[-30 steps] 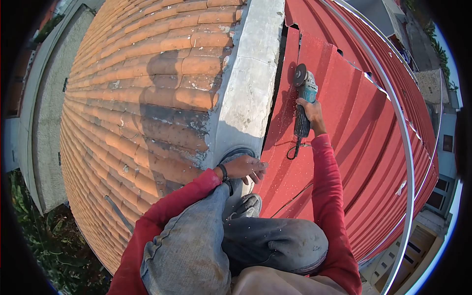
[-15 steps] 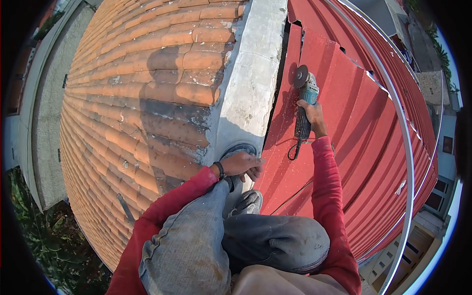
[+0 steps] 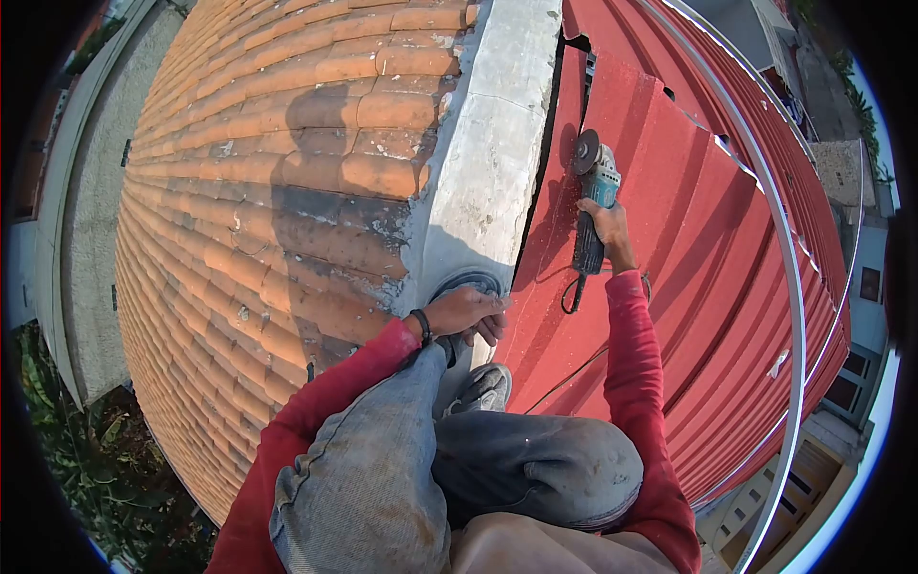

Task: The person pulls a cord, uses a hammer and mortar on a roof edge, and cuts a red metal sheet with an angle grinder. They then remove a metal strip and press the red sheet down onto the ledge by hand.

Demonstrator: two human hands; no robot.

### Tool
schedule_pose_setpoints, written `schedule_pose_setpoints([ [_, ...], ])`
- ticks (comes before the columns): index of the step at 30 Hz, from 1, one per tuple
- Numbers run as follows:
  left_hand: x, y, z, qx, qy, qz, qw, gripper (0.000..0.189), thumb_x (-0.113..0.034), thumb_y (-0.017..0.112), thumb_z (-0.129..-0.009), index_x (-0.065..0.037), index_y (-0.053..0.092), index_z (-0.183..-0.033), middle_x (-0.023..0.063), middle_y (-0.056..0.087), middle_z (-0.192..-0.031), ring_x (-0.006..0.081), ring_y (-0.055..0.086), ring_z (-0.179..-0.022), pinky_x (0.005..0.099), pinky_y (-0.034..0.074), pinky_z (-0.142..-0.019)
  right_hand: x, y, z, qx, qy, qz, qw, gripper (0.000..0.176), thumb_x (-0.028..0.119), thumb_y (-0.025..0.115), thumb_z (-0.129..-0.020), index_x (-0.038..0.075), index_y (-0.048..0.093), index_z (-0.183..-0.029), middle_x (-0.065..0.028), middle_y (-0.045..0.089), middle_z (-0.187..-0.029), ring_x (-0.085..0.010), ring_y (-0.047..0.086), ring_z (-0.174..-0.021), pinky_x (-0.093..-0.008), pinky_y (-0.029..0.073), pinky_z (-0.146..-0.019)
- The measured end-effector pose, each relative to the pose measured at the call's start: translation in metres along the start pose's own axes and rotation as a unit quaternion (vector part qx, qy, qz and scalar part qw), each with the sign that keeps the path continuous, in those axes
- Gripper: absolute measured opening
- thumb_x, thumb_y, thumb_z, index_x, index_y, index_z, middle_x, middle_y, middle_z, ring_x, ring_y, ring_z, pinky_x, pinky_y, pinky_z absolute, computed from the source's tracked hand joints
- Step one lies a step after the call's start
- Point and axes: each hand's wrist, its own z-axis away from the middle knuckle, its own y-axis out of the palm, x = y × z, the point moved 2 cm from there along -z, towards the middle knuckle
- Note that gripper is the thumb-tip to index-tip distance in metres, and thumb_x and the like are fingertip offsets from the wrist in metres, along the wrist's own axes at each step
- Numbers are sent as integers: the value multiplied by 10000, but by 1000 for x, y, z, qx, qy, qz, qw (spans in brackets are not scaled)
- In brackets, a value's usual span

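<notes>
My right hand (image 3: pixel 612 230) is wrapped round the body of an angle grinder (image 3: pixel 598 187), teal in front and dark at the rear. Its round disc (image 3: pixel 586 151) is at the far end, by a narrow slit in the red metal roofing sheet (image 3: pixel 660 191). A dark power cord (image 3: pixel 572 295) loops from the grinder's tail. My left hand (image 3: pixel 467 314), with a black band at the wrist, hangs past my knee above the concrete ridge, fingers curled together. Whatever they may pinch is too small to make out. My shoes (image 3: pixel 486 387) are below it.
A pale concrete ridge (image 3: pixel 488 153) runs between the red sheets and orange clay tiles (image 3: pixel 335 182) at left. A dark gap follows the ridge's right edge. A light metal bar (image 3: pixel 789 258) curves across the right side. Plants (image 3: pixel 91 469) and neighbouring buildings lie below the roof.
The fingers of my left hand have drawn closer together. My right hand and the grinder have hardly moved. A grey strip seen on the tiles beside my left arm is now mostly out of sight.
</notes>
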Motion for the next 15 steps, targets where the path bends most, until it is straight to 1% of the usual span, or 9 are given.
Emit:
schedule_pose_setpoints([
  [2, 0, 1, 0, -2, -3, 3, 1000, 585, -541, 520, -956, 32, 640, -949, 139, 699, -869, 199, 721, -737, 255, 540, -488, -8, -1, -6, 10, -14, 11, 1000, 279, 206, 722, -770, 6, 588, -910, -58, 599, -709, -165, 598, -539, -314, 501, -483],
  [4, -2, 1, 1, -6, -7, 8, 1000, 580, -537, 523, -956, 30, 642, -946, 139, 700, -866, 199, 721, -734, 256, 540, -487, -10, -1, -6, 11, -6, 9, 1000, 277, 205, 720, -772, 4, 587, -908, -61, 601, -709, -167, 599, -539, -315, 503, -484],
  [6, -3, 2, 2, -7, -22, 2, 1000, 465, -469, 486, -997, -32, 626, -926, 106, 702, -867, 159, 710, -761, 242, 507, -506, -8, 0, -1, 10, 3, 9, 1000, 274, 204, 717, -774, 3, 585, -906, -64, 603, -710, -168, 601, -539, -316, 505, -485],
  [8, -5, 2, 4, -9, -23, 4, 1000, 460, -465, 488, -997, -32, 626, -923, 106, 703, -863, 159, 710, -759, 241, 507, -506, 0, 3, 7, 14, 4, -14, 1000, 283, 206, 717, -776, -1, 580, -913, -72, 608, -713, -175, 614, -544, -320, 516, -492],
  [15, -4, 2, 5, -9, -31, 16, 999, 462, -469, 494, -992, -37, 629, -900, 113, 704, -853, 165, 711, -750, 246, 508, -512, -1, 4, 13, 18, 4, -23, 1000, 304, 205, 725, -772, -8, 572, -926, -77, 612, -720, -192, 638, -566, -326, 539, -513],
])
